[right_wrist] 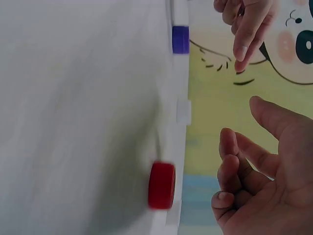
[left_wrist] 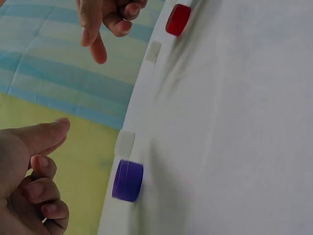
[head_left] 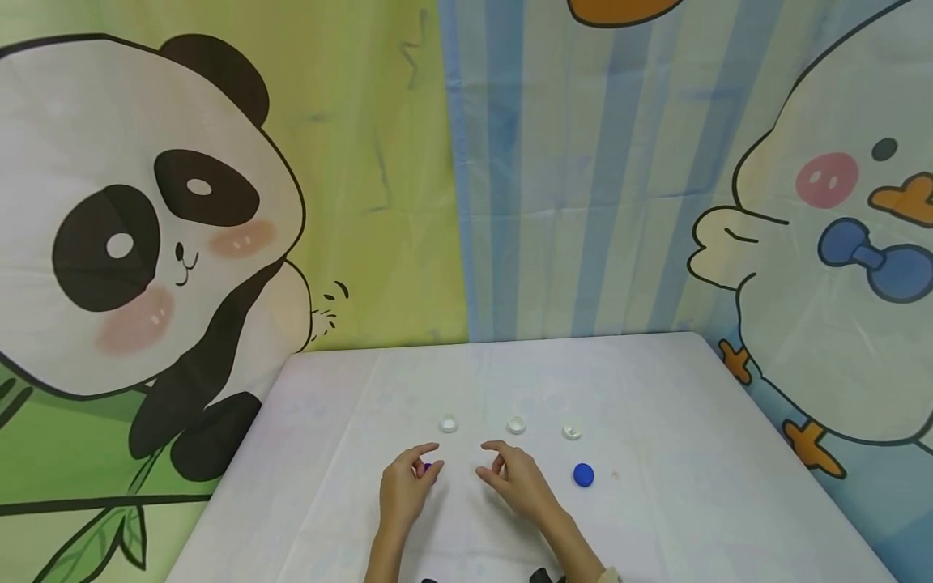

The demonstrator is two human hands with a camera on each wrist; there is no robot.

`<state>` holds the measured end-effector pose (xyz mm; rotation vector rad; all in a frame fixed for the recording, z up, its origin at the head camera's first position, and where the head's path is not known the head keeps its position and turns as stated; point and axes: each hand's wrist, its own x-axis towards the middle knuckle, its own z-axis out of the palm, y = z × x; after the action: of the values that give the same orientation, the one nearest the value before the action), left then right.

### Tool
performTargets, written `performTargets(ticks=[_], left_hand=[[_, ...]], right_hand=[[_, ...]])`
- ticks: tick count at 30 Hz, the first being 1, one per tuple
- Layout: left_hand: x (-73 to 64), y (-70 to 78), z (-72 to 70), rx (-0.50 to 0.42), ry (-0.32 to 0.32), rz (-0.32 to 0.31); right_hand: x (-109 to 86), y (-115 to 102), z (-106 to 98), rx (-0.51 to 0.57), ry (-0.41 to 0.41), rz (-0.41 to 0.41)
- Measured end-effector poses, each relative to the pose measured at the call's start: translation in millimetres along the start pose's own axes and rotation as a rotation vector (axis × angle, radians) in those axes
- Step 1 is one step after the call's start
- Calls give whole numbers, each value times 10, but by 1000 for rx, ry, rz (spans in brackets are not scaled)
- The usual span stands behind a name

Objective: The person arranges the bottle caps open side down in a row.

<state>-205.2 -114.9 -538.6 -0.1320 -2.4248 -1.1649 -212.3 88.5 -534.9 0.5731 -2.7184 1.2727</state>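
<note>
Both hands hover over the white table with fingers loosely bent and nothing in them. My left hand (head_left: pixel 402 491) is nearest a purple bottle cap (left_wrist: pixel 128 180), which stands on the table apart from the fingers. In the head view only a sliver of that purple cap shows between thumb and index finger. Close to my right hand (head_left: pixel 521 488) is a red bottle cap (right_wrist: pixel 162 185), also on the table; from the head this hand hides it. A blue bottle cap (head_left: pixel 583 474) lies to the right of the right hand.
Three small white round pieces, left (head_left: pixel 448 423), middle (head_left: pixel 516 425) and right (head_left: pixel 572 431), lie in a row beyond the hands. Behind the white table (head_left: pixel 350 453) hangs a printed cloth (head_left: pixel 386 162) with a panda and a chick.
</note>
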Motion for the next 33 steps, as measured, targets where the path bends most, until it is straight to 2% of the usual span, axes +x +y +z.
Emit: performTargets(ticks=[2,8,13,18,21,28,33], left_hand=[[-2,-91,-48,-18,8,-17],[-58,-352,-124,-102,-31,-104],[-73,-524,-141,-158,-77,-122],[-61,-659,-143,-115,-98,-104],[-67,-705,-150,-90,-104,-111],[-83,-733,-135,-53,-164,-132],[-83,-693,-122,-24,-162,-109]], right_hand=[[30,-61,64,41,-21,-6],[91,-177,304,159,-48,-22],[153,-202,495,216,12,-76],[237,-178,661,297,84,-127],[268,-144,743,298,104,-131],[252,-89,835,249,113,-100],[251,-46,870,174,127,-147]])
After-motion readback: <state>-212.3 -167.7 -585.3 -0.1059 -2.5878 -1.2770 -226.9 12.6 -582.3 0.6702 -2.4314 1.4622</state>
